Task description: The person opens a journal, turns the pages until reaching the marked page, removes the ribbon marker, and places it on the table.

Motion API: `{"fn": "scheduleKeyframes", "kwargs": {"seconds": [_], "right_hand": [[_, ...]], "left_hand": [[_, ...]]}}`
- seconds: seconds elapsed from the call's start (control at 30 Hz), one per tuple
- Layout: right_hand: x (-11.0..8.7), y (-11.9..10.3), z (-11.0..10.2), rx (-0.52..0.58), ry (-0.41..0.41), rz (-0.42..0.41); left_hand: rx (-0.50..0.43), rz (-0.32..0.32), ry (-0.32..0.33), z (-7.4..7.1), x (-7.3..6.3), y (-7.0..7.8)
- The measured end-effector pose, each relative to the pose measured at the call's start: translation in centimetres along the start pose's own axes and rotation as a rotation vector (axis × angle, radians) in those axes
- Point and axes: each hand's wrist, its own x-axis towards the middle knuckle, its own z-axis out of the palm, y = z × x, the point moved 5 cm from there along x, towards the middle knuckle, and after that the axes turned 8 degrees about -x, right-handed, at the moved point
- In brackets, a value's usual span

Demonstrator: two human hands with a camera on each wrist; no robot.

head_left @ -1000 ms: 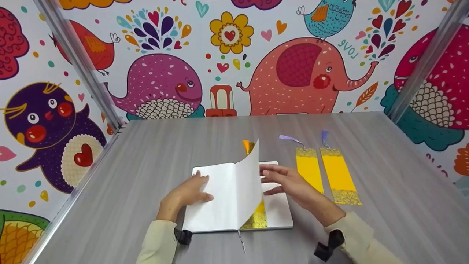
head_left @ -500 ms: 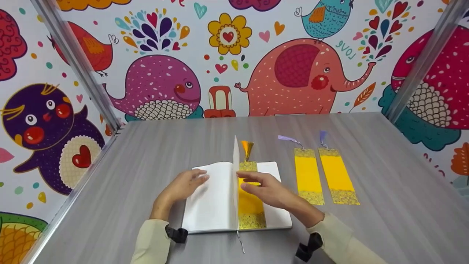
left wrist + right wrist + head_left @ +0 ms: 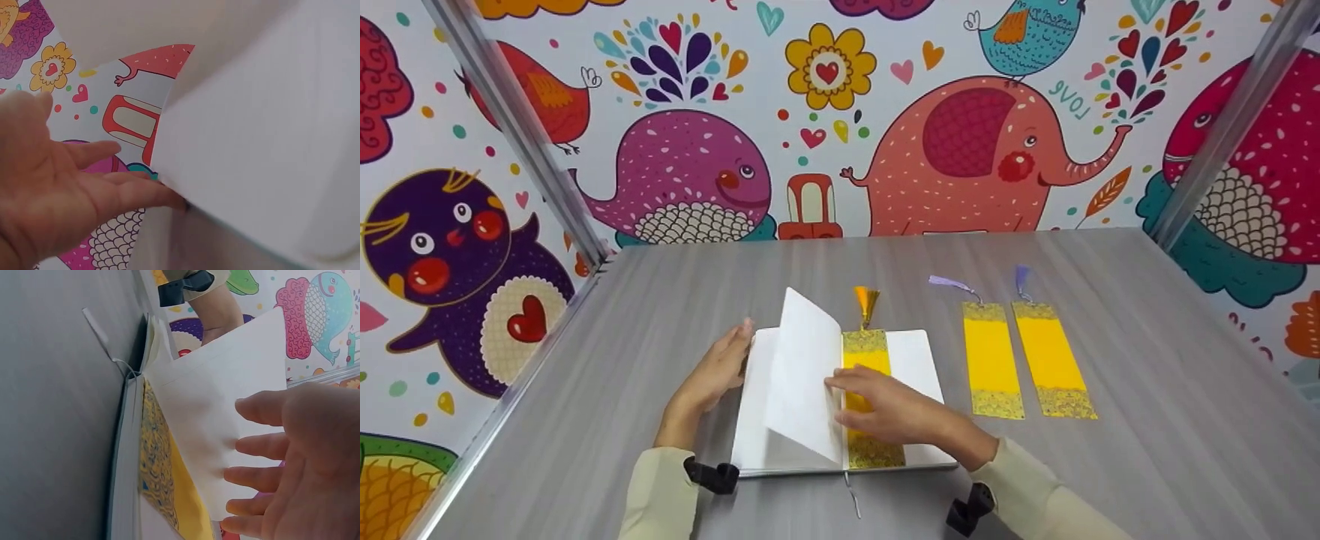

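Resting flat, the right hand [image 3: 889, 411] has its grip relaxed on the yellow bookmark [image 3: 868, 360], pinning it by the notebook's [image 3: 919, 360] spine while a loose page [image 3: 802, 375] leans left. Left hand [image 3: 714, 373], fingers straight, steadies the notebook's far edge on the desk [image 3: 660, 315].

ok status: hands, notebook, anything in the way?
Left hand open at notebook left edge. Right hand open, fingertips on lifted page. Yellow bookmark lies by the spine. Nothing blocking.

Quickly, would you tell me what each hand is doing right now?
Left hand: open, fingers at the notebook's left edge.
Right hand: open, over the bookmark.
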Motion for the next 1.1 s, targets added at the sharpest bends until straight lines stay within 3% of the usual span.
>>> {"fn": "scheduleKeyframes", "kwargs": {"seconds": [0.2,0.43,0.63,0.73,0.87,0.97,1.1], "right_hand": [[0.0,0.1,1.1,-0.106,-0.062,0.023],[-0.1,0.1,2.0,-0.241,-0.1,0.003],[-0.1,0.3,2.3,-0.28,-0.123,-0.007],[-0.1,0.3,2.2,-0.282,-0.126,-0.011],[-0.1,0.4,2.2,-0.287,-0.13,-0.015],[-0.1,0.5,2.1,-0.287,-0.129,-0.019],[-0.2,0.6,2.1,-0.278,-0.131,-0.015]], "left_hand": [[0.036,-0.021,0.079,-0.4,-0.1,-0.1],[0.265,-0.065,0.156,-0.1,-0.3,-0.1],[0.366,-0.092,0.193,0.4,-0.3,-0.2],[0.432,-0.071,0.162,0.8,-0.3,-0.1],[0.552,-0.056,0.048,1.8,-0.4,0.0],[0.634,-0.072,-0.039,2.7,-0.6,-0.1],[0.703,-0.111,-0.082,3.6,-0.8,-0.3]]}}
